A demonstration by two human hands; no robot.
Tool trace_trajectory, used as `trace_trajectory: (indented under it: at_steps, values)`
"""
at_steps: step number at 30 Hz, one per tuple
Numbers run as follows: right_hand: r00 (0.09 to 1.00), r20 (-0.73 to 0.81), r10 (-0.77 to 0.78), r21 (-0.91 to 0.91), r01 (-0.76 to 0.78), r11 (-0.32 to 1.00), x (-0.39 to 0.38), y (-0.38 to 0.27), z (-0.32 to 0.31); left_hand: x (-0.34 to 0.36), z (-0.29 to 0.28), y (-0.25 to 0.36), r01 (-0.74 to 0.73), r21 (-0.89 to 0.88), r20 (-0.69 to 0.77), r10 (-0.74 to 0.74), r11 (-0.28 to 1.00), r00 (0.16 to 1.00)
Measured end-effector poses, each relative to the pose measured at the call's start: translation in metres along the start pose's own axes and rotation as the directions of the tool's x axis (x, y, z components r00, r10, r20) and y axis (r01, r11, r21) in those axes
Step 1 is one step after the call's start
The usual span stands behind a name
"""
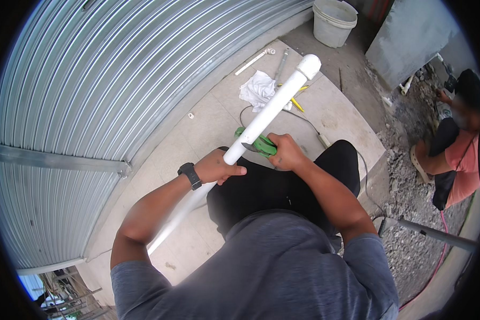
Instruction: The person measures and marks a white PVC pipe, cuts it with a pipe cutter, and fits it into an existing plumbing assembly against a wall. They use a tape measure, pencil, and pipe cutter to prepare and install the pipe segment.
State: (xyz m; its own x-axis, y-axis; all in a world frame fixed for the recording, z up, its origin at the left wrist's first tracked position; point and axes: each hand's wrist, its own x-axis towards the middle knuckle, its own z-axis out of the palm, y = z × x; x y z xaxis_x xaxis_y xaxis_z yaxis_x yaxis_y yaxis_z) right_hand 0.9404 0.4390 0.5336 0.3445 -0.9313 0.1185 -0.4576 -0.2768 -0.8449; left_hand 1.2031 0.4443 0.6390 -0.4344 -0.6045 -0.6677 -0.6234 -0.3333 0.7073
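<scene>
A long white plastic pipe (270, 112) slants across my lap, its far end topped by a rounded white cap-like fitting (308, 66). My left hand (217, 167) wraps round the pipe near my left knee, a dark watch (189, 175) on that wrist. Closed round the handles of a green pipe cutter (262, 145), my right hand (287, 152) holds the tool against the pipe just beyond my left hand. The cutter's dark blade touches the pipe's side; the pipe hides part of its jaw. Whether the blade has bitten in, I cannot tell.
On the tiles ahead lie a white rag (258, 89), yellow-handled pliers-like tools (297, 104) and a thin white pipe (250, 62). A cable (316, 128) runs past my right knee. Corrugated shutter (117, 69) stands left, a bucket (333, 24) far ahead. Another person (461, 144) crouches right, by gravel.
</scene>
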Motion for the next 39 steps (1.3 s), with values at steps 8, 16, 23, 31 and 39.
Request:
trace_trajectory:
  at_steps: [8, 16, 23, 31, 39]
  values:
    - [0.981, 0.027, 0.193, -0.151, -0.187, 0.971, -0.008, -0.009, -0.004, 0.018, 0.0, 0.003, 0.047, 0.121, -0.236, -0.018, 0.992, 0.972]
    - [0.935, 0.048, 0.352, -0.254, -0.329, 0.909, -0.011, -0.029, -0.015, 0.03, 0.009, -0.01, -0.023, 0.16, -0.356, 0.08, 0.987, 0.931]
    - [0.86, 0.086, 0.503, -0.385, -0.437, 0.813, -0.01, -0.047, -0.015, 0.058, 0.007, -0.031, 0.001, 0.36, -0.502, 0.193, 0.933, 0.843]
    - [0.831, 0.155, 0.534, -0.401, -0.441, 0.803, 0.008, -0.094, -0.028, 0.077, 0.0, -0.038, 0.15, 0.407, -0.679, 0.189, 0.901, 0.709]
    - [0.942, 0.0, 0.336, -0.352, -0.315, 0.882, -0.003, -0.06, -0.02, 0.038, -0.017, -0.009, 0.017, 0.06, -0.176, -0.007, 0.998, 0.984]
